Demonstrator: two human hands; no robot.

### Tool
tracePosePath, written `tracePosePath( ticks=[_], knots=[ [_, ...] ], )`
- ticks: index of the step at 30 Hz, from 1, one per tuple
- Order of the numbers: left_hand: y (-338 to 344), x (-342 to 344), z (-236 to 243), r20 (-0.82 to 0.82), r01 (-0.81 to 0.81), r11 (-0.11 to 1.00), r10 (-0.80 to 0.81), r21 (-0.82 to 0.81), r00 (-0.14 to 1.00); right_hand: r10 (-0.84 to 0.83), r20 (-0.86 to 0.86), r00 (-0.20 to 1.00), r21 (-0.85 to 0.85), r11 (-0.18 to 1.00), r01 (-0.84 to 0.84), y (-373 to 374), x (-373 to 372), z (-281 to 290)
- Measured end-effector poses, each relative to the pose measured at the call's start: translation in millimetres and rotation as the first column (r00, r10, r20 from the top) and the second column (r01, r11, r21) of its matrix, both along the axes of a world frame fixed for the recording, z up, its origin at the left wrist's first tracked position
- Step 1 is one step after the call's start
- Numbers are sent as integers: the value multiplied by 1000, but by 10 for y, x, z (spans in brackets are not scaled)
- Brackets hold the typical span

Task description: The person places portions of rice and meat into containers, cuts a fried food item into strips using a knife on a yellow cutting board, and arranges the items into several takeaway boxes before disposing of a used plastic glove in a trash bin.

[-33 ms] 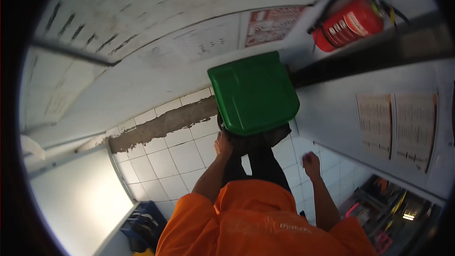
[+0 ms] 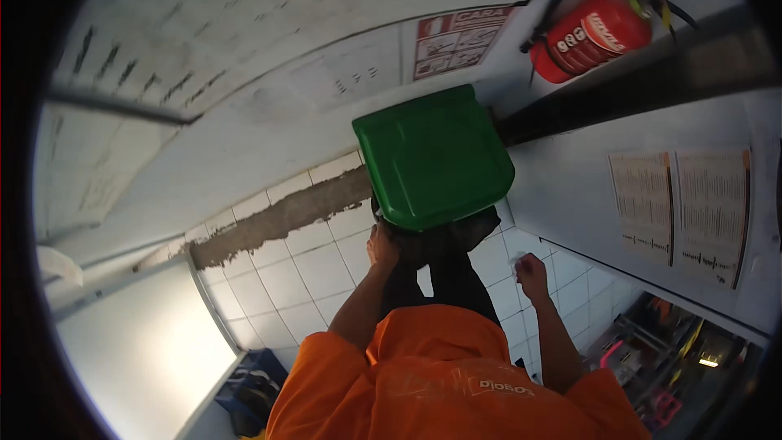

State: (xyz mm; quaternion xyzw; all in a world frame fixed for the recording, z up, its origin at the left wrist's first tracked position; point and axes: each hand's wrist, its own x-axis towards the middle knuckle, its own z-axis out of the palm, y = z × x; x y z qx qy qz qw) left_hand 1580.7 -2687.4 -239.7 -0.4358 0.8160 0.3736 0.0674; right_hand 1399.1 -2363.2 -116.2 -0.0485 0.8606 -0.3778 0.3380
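Green bin lid (image 2: 436, 155) sits above white tiles (image 2: 322, 265), near pale walls (image 2: 562, 183).

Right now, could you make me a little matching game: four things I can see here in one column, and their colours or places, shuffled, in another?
Things:
1. fire extinguisher
2. bin lid
3. left hand
4. right hand

Colours or places:
A. close by the bin lid's lower left corner
B. red
C. out to the right, apart from the bin lid
D. green

Pairs: 1-B, 2-D, 3-A, 4-C
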Motion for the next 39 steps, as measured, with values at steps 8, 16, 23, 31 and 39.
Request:
tracePosePath(
  ticks=[8, 16, 23, 31, 39],
  knots=[
    [-509, -423, 1103, -271, -41, 995, 64, 88, 961, 316, 214, 924, -405, 890, -210, -1498, 238, -437],
    [-501, -380, 1208, -412, 178, 984, -155, 16, 898, 458, -195, 867, 104, 889, -446, -2416, 445, -1901],
    [-754, -360, 1084, -374, 24, 999, -4, 49, 927, 658, 34, 753, 302, 711, -635, -3032, 180, -1745],
    [-1257, -272, 868, -326, -286, 958, 277, 20, 904, 713, 14, 701, -58, 700, -712, -2001, -4, -1509],
    [-1134, -443, 964, -299, -147, 956, 66, -255, 952, 192, -496, 847, 106, 981, -160, -1564, -61, -361]
  ],
)
